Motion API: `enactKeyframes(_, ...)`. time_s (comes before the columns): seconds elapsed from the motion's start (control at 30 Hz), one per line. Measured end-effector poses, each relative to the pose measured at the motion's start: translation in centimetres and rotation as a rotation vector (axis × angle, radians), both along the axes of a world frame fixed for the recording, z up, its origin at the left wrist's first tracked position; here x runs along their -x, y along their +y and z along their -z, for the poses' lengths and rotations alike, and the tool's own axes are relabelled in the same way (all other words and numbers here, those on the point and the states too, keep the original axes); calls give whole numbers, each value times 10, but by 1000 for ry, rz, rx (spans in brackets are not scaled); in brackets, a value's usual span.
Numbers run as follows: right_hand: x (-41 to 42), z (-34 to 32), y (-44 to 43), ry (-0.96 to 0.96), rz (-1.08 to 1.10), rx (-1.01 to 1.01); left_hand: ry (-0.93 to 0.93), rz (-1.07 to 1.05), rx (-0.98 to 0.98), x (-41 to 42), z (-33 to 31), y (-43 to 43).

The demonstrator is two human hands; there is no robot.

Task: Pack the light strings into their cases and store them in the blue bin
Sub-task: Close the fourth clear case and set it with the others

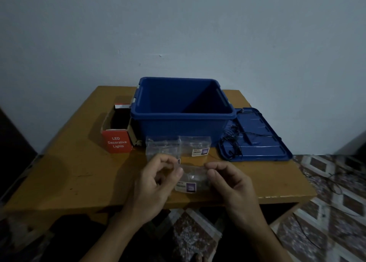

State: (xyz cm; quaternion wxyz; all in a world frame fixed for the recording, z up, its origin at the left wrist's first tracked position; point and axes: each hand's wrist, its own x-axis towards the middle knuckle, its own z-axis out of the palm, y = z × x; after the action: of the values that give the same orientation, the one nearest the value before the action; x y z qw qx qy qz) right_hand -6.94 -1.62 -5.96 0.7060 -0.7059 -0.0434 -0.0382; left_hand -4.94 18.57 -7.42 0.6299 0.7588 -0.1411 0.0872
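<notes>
Clear case (190, 179) held crosswise, label up; left hand (156, 182) and right hand (231, 182) pinch ends.

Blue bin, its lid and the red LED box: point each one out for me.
blue bin (178, 127), head view, on its front wall.
lid (267, 143), head view, on its bare inner surface.
red LED box (116, 142), head view, on its printed front face.

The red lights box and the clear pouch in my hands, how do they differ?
The red box is opaque cardboard, printed LED Decorative Lights; the clear pouch is see-through plastic with a small label. The red box lies untouched on the table, left of the blue bin; the clear pouch is pinched between left hand and right hand. Both carry print.
</notes>
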Motion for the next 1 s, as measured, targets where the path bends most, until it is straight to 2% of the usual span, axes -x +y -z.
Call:
enactKeyframes(0.43,-3,-6,8,-101,20,117,23,6,122,1,-7,3)
enactKeyframes(0.67,-1,1,10,-78,-18,149,54,20,91,0,-9,5)
enactKeyframes(0.8,0,1,12,-34,19,124,132,7,64,-2,-9,4)
enactKeyframes(0.9,-2,2,12,40,24,104,129,36,52,-4,-9,3)
enactKeyframes(1.0,-1,2,11,37,24,143,112,44,76,-4,-6,4)
